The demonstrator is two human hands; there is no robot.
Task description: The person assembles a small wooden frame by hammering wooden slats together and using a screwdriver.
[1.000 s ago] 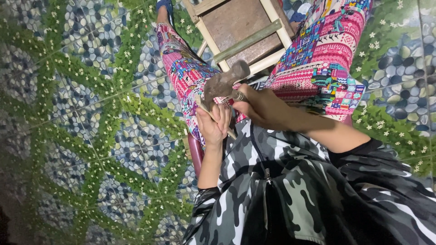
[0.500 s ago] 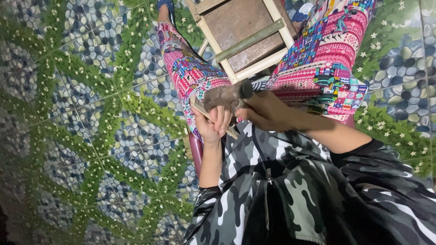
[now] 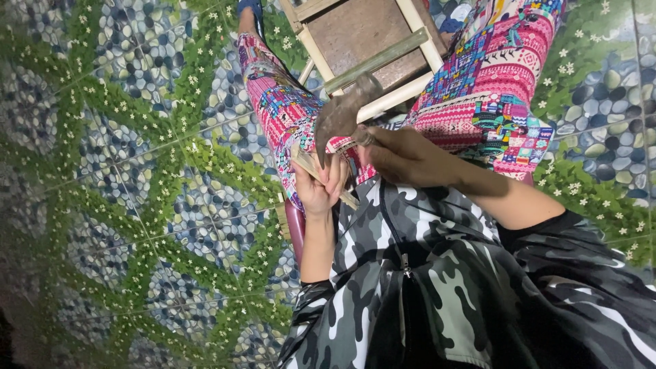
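The fingers [image 3: 336, 179] of the left hand [image 3: 321, 188] are curled around a thin wooden strip [image 3: 326, 181]. A hammer [image 3: 339, 115] is gripped in the closed right hand [image 3: 403, 156], its head raised just above those fingers.

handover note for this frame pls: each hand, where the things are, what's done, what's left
Right hand: shut on the handle of a claw hammer, head raised over the lap.
Left hand: shut on a thin bamboo strip, held across the patterned left trouser leg.
Wooden stool stands ahead between the knees, a green bamboo piece lying across it.
Done: strip positioned, hammer in hand.
Left: cannot tell whether any blow has landed; strip looks intact.
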